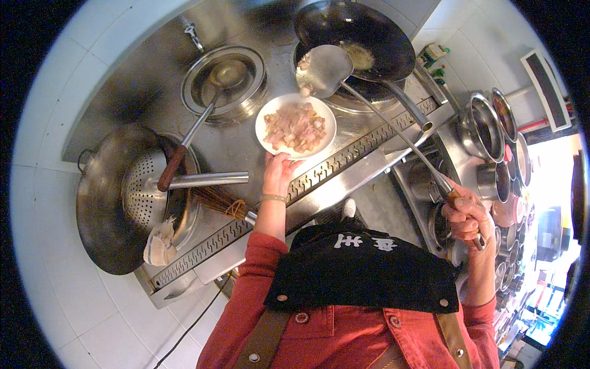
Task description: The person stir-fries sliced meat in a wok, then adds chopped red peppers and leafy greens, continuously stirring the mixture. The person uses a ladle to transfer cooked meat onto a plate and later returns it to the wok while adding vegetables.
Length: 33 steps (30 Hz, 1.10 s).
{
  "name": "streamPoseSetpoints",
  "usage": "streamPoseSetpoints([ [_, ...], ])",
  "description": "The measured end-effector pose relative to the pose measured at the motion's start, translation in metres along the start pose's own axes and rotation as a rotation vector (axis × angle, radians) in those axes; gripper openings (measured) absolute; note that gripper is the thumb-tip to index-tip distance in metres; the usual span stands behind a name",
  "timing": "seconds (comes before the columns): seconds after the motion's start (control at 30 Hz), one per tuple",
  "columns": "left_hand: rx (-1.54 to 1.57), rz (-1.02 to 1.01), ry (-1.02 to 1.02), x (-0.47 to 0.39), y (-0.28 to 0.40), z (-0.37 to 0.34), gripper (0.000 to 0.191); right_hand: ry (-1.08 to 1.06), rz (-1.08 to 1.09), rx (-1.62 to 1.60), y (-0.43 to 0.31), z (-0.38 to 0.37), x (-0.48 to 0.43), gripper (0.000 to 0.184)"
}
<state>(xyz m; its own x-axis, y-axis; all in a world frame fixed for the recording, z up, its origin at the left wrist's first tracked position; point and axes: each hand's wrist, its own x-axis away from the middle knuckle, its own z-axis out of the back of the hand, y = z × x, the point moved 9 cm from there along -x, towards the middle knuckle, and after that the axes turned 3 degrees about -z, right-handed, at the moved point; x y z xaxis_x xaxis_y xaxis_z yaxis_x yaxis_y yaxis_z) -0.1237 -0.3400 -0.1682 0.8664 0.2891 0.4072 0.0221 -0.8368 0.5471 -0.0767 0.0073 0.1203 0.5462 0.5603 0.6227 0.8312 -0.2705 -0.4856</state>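
My left hand (279,173) grips the near rim of a white plate (262,139), which is heaped with sliced meat (296,127). In my right hand (469,217) is the wooden-ended handle of a long metal wok spatula (329,69). The spatula's broad head is held over the plate's far edge, with a few bits of meat along its left side. Behind it a dark wok (364,32) rests tilted on the burner, a small patch of oily residue in its bottom and its tubular handle pointing toward me.
Left of the plate, a ladle (228,74) lies across a steel pot (186,87). Farther left, a large wok (106,240) holds a perforated strainer (145,191), beside a bamboo brush (216,200) and a cloth (160,242). Steel bowls (481,127) crowd the right-hand counter. A faucet (192,36) projects behind.
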Motion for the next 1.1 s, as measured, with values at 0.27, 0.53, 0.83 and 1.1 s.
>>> streamPoseSetpoints([
  [0.27,-0.056,0.003,0.022,0.012,0.005,0.019,0.062,0.141,0.311,0.037,-0.059,0.026,-0.018,0.053],
  [0.53,-0.19,-0.119,0.152,0.037,0.012,0.037,0.039,0.408,0.43,0.888,-0.156,0.075,-0.076,0.062],
  [0.83,-0.48,-0.309,-0.076,0.083,-0.054,-0.169,0.05,0.518,0.761,1.786,-0.195,0.114,-0.087,0.066],
  [1.1,-0.097,0.333,0.162,0.02,-0.161,-0.304,0.033,0.414,0.745,2.031,-0.216,0.147,-0.132,0.04],
])
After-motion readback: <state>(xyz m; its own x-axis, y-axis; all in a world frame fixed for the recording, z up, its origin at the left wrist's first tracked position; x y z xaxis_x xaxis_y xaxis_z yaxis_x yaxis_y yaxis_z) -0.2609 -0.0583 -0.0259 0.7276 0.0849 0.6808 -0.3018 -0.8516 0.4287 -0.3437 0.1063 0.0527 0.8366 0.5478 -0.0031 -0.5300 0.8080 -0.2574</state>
